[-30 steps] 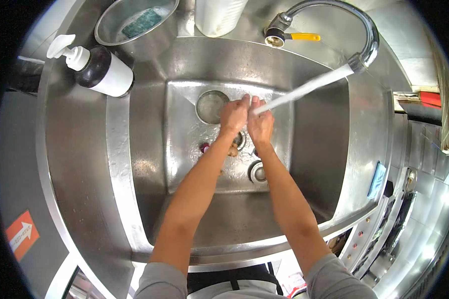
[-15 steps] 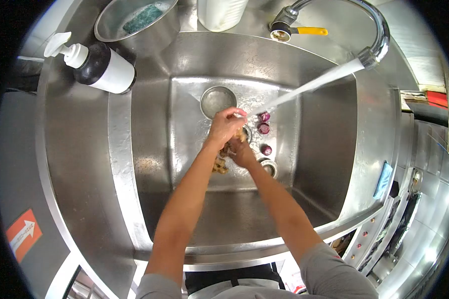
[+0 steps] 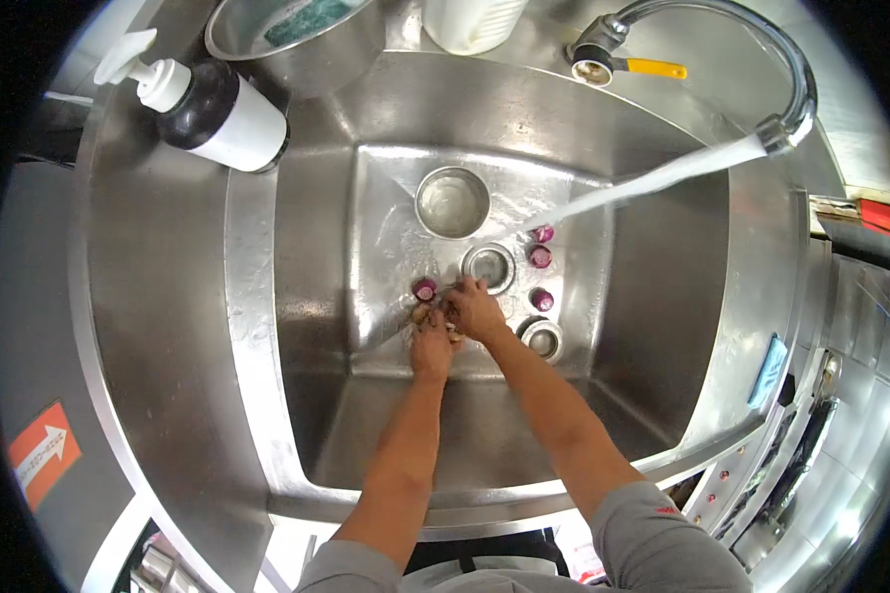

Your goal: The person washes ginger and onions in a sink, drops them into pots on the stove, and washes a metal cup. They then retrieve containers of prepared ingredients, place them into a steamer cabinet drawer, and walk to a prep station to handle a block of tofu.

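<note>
Both my hands are low in the metal sink [image 3: 386,247], gathered at a small pile of tan, knobby ginger [image 3: 422,313]. My left hand [image 3: 431,348] has its fingers curled over the pieces from the near side. My right hand [image 3: 479,312] comes in from the right with fingers bent down onto the same pile, partly hiding it. A peeled red onion [image 3: 424,289] lies just beyond my left fingertips. More red onions [image 3: 540,257] sit to the right, beside a round drain fitting [image 3: 489,268].
Water [image 3: 643,182] pours from the curved tap [image 3: 796,109] toward the sink middle. A round metal bowl [image 3: 452,203] and a small metal ring [image 3: 541,339] stand in the sink. On the rim are a pump bottle [image 3: 222,114], a metal tub [image 3: 316,49] and a white container [image 3: 472,22].
My left hand has come down from the water stream to the ginger pile. My right hand has shifted slightly lower. An onion at the left and the drain fitting now show.
</note>
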A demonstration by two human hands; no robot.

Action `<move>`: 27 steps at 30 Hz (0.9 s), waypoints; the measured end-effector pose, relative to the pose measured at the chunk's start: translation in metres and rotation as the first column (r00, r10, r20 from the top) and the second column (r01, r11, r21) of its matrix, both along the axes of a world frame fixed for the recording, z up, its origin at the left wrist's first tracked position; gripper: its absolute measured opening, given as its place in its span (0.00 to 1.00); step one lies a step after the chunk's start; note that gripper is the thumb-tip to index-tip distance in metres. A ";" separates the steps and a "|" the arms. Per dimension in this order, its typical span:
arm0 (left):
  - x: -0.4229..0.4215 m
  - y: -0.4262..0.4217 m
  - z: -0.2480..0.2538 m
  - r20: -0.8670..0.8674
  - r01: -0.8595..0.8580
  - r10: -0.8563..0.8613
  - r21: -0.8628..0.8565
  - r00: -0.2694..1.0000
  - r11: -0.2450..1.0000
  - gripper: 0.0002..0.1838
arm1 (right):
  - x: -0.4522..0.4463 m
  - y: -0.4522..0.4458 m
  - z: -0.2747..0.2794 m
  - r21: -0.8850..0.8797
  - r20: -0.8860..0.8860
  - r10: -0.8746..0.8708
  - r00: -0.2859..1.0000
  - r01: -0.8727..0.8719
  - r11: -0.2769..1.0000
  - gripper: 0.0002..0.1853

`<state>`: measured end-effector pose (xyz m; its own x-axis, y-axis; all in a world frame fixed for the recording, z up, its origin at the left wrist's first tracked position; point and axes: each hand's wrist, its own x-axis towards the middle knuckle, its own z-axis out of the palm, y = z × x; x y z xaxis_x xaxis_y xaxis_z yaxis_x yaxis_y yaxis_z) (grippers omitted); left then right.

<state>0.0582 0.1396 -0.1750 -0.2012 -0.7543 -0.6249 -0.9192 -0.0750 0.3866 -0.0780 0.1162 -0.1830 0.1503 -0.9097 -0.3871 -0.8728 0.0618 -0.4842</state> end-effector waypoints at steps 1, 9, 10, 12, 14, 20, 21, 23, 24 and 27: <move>0.001 0.007 0.000 -0.075 -0.036 0.033 -0.038 0.997 0.999 0.38 | -0.004 0.003 -0.002 0.028 0.023 -0.027 0.999 0.027 0.999 0.21; 0.026 -0.005 0.013 0.021 0.091 -0.091 -0.030 0.996 0.995 0.39 | -0.063 0.000 -0.012 0.353 0.517 -0.660 0.546 0.566 0.745 0.20; 0.027 -0.007 0.012 0.002 0.062 -0.062 0.002 0.998 0.998 0.38 | -0.070 -0.008 -0.004 0.594 0.613 -0.775 0.155 0.556 0.581 0.19; 0.027 -0.006 0.006 -0.005 0.051 -0.051 -0.016 0.999 0.999 0.38 | -0.077 -0.028 0.011 0.268 0.752 -0.578 0.315 0.656 0.706 0.15; 0.026 -0.003 0.001 -0.015 0.046 -0.046 -0.025 0.999 0.999 0.37 | -0.080 -0.053 0.027 0.166 0.776 -0.527 0.347 0.694 0.701 0.15; 0.027 -0.005 -0.016 -0.067 0.197 -0.202 -0.080 0.977 0.977 0.35 | -0.077 -0.086 0.069 -0.352 0.483 -0.349 0.803 0.543 0.763 0.19; 0.027 -0.006 -0.015 -0.091 0.214 -0.223 -0.097 0.971 0.972 0.34 | -0.075 -0.082 0.068 -0.404 0.414 -0.314 0.855 0.481 0.778 0.19; 0.028 -0.003 -0.014 -0.119 0.231 -0.243 -0.106 0.963 0.967 0.34 | -0.072 -0.071 0.056 -0.182 0.615 -0.406 0.676 0.623 0.761 0.20; 0.029 -0.006 -0.011 -0.132 0.228 -0.235 -0.064 0.963 0.972 0.34 | -0.069 -0.068 0.053 0.065 0.754 -0.488 0.440 0.689 0.722 0.20; 0.035 -0.016 -0.005 -0.187 0.226 -0.221 0.002 0.957 0.974 0.35 | -0.075 -0.059 0.061 0.382 0.807 -0.575 0.136 0.624 0.682 0.17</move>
